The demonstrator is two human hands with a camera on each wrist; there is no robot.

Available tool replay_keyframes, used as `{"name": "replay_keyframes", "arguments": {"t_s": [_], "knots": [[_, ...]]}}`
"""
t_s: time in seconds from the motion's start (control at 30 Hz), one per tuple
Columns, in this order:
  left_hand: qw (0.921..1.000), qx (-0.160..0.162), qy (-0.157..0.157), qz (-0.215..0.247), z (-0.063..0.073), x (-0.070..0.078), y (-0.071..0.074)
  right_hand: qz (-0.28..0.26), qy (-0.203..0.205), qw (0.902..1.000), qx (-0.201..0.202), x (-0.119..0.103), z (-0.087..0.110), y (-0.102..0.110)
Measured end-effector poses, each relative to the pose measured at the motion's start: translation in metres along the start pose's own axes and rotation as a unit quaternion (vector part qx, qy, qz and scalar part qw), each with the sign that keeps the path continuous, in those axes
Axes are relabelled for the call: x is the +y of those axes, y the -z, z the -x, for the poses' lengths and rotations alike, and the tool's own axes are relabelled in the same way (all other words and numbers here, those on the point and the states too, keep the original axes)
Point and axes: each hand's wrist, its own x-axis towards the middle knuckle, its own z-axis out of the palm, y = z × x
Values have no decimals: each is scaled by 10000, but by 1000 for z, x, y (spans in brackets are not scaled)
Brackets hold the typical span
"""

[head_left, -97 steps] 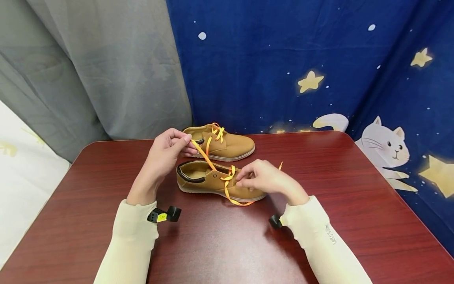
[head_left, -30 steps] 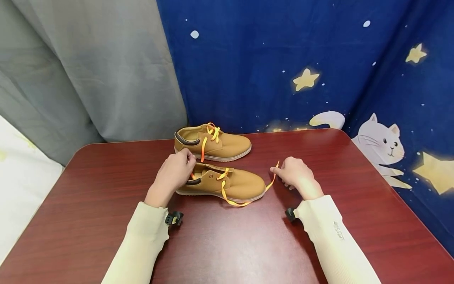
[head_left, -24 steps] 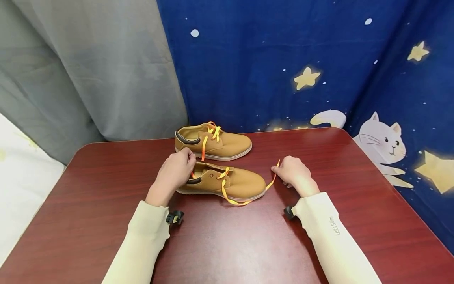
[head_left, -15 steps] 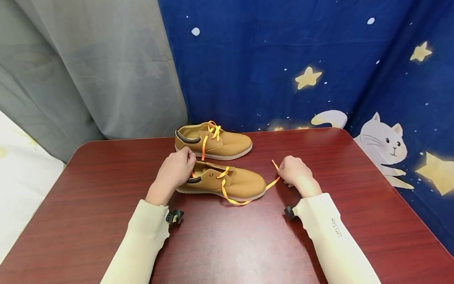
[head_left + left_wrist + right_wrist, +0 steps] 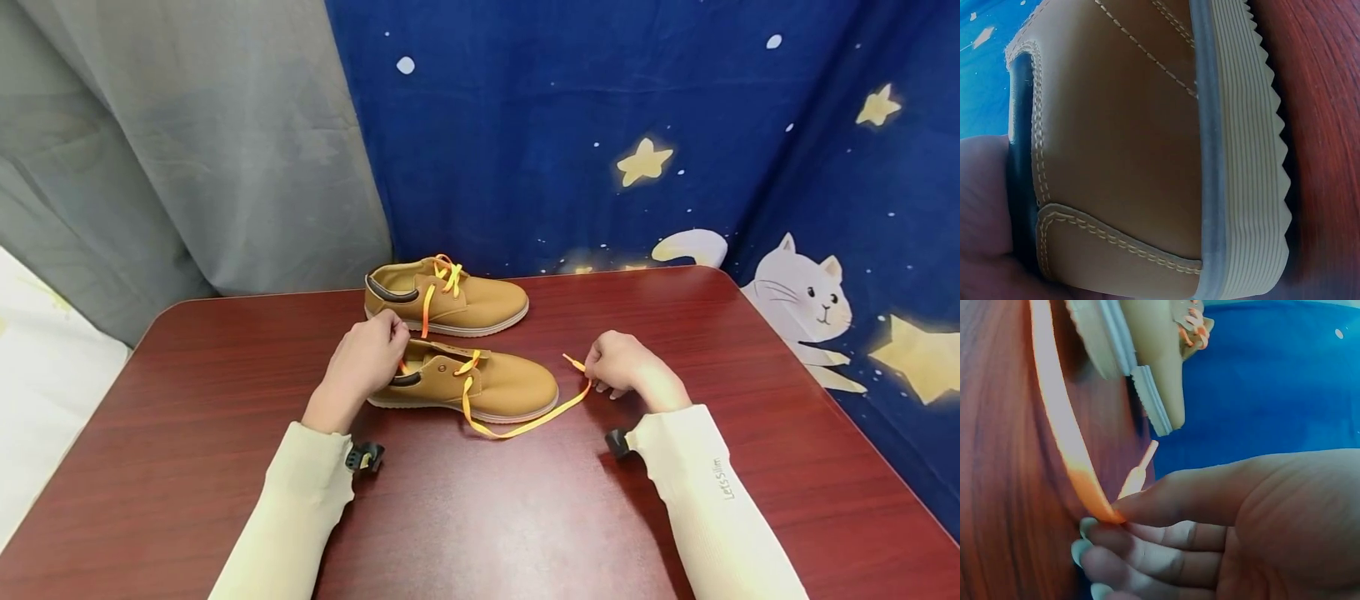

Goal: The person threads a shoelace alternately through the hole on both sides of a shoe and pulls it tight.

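A tan lace-up shoe (image 5: pixel 517 385), toe to the right, stands in the middle of the table. My left hand (image 5: pixel 358 358) grips its heel at the dark padded collar; in the left wrist view the shoe's side (image 5: pixel 1122 137) fills most of the picture. The fingertips are mostly hidden there. Between thumb and fingers, my right hand (image 5: pixel 624 367) pinches the yellow-orange shoelace (image 5: pixel 525 428) close to its tip, to the right of the toe. From the eyelets the lace curves in front of the toe. Its other end (image 5: pixel 403 367) shows inside the shoe opening.
Just behind, a matching tan shoe (image 5: pixel 487 305) stands parallel, its lace (image 5: pixel 450 275) looped at the eyelets and one end hanging down its side. The red-brown wooden table (image 5: pixel 480 517) reaches back to grey and blue curtains (image 5: pixel 525 125).
The left hand has let go of one lace end and taken hold of the heel. The right hand has pinched the other end and brought the lace around to the toe's near side.
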Motion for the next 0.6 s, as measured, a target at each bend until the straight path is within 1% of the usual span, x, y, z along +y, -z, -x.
{"name": "replay_keyframes", "arguments": {"t_s": [0.2,0.33,0.47,0.6], "knots": [[10000,16,-3,4,0,0,0,-340,405,9986,-12,-3,2,4],[10000,18,-9,2,-1,0,0,-474,777,9959,-10,-8,4,6],[10000,27,-10,15,0,-1,1,-568,1215,9908,175,-13,8,8],[9999,-41,-61,81,0,-1,1,-654,1565,9849,356,-20,13,10]]}}
